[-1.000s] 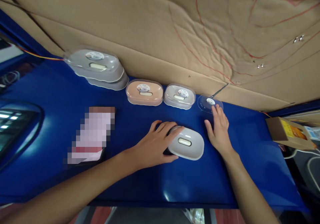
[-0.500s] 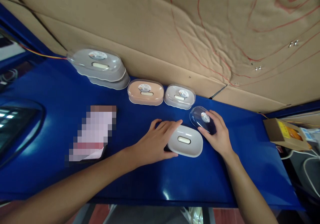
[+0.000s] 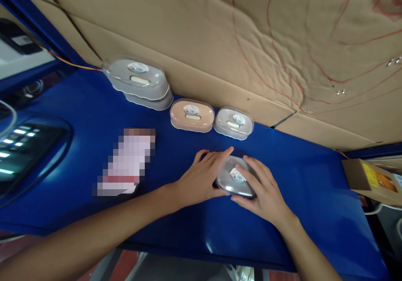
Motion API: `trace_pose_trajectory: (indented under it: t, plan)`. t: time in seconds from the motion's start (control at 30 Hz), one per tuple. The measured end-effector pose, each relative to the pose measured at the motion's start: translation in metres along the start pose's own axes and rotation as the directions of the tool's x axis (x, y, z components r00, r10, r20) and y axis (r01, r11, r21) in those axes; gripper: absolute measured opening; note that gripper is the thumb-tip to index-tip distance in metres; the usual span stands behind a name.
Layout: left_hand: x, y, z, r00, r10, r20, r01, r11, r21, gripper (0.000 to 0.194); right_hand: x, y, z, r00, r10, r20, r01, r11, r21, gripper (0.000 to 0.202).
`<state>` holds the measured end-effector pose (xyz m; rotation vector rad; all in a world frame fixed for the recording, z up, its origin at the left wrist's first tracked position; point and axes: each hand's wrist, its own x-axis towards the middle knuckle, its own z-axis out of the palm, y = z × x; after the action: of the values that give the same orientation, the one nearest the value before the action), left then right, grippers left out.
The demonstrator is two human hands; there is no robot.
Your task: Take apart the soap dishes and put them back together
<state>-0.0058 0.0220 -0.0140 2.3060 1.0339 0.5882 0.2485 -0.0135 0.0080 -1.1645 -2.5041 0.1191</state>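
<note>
A clear oval lid (image 3: 234, 162) with a round sticker sits over a small light grey oval container (image 3: 224, 182) in front of me. My right hand (image 3: 268, 191) is closed around the lid's right side, fingers across its top and thumb at the near edge. The container's left end is held in my left hand (image 3: 199, 176), thumb on the near side and fingers on the far side. Whether the lid is seated all round cannot be told, as my fingers cover parts of the rim.
Along the cardboard wall (image 3: 188, 46) stand a peach lidded container (image 3: 192, 121), a small grey lidded one (image 3: 234, 126) and stacked larger grey ones (image 3: 138, 80). A blurred-out phone-like object (image 3: 128, 159) lies left on the blue table (image 3: 188, 226). An open carton (image 3: 358, 176) stands at the right.
My right hand has brought the lid leftward from beside the container onto its top. The left hand keeps its hold. The whole view has shifted slightly.
</note>
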Motion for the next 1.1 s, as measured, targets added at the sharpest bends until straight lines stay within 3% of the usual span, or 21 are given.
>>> trace_pose_trajectory:
  t: [0.47, 0.6, 0.73, 0.8, 0.93, 1.03, 1.1]
  plan:
    - [0.001, 0.001, -0.003, 0.999, 0.009, 0.038, -0.010, 0.999, 0.030, 0.113, 0.002, -0.002, 0.001, 0.997, 0.059, 0.042, -0.063, 0.995, 0.081, 0.080]
    - [0.001, 0.000, -0.007, 0.998, 0.038, 0.048, -0.040, 0.998, 0.043, 0.114, 0.002, 0.000, -0.004, 0.999, 0.047, 0.016, -0.048, 0.994, 0.098, 0.064]
    - [0.003, -0.003, -0.023, 0.997, 0.074, -0.003, -0.073, 0.990, 0.118, 0.108, -0.001, 0.015, -0.012, 0.998, 0.067, 0.014, -0.068, 0.996, 0.051, 0.054]
    - [0.006, -0.005, -0.033, 0.995, 0.046, -0.093, -0.024, 0.974, 0.224, 0.097, -0.003, 0.025, -0.014, 0.993, 0.114, -0.023, -0.114, 0.993, -0.004, 0.054]
    - [0.014, -0.013, -0.048, 0.944, -0.097, -0.315, 0.241, 0.855, 0.460, 0.070, -0.005, 0.039, -0.009, 0.952, 0.251, -0.174, -0.283, 0.939, -0.196, 0.052]
    - [0.016, -0.020, -0.052, 0.915, -0.177, -0.362, 0.356, 0.777, 0.520, 0.064, -0.005, 0.042, -0.002, 0.895, 0.312, -0.317, -0.397, 0.882, -0.253, 0.038]
    - [0.015, -0.020, -0.055, 0.912, -0.181, -0.367, 0.365, 0.766, 0.530, 0.058, -0.004, 0.040, 0.000, 0.899, 0.290, -0.328, -0.369, 0.905, -0.212, 0.023]
